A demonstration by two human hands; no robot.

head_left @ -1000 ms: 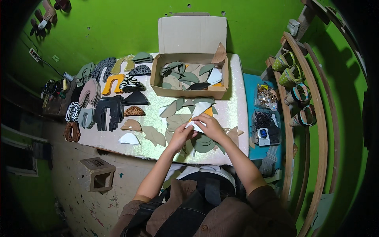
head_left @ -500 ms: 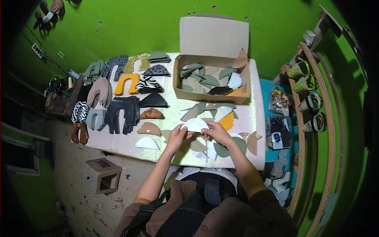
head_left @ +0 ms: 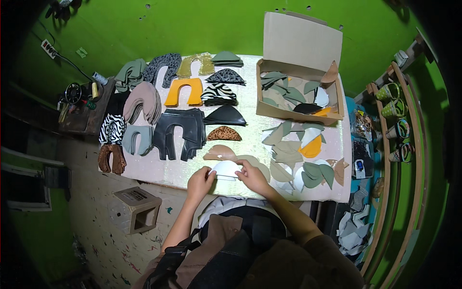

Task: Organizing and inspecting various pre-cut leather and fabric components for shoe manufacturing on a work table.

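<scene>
Green walls closed round a pale work table, and a paint-flecked floor lay to the left of the person's forearms. Both hands met at the table's near edge over a white half-round piece. Its long axis ran left to right between them, with the curved side pointing away from the person and the straight edge toward the body. The left hand pinched its left corner with narrowed fingers, and the right hand gripped its right end, fingers curled over the edge. Just beyond the hands lay a tan half-round piece and a leopard-print one. Farther out and to the left sat stacks of dark arch-shaped pieces and an orange arch. Beyond the right hand stood an open cardboard box of grey-green cut pieces, with more loose pieces scattered just beside that hand.
</scene>
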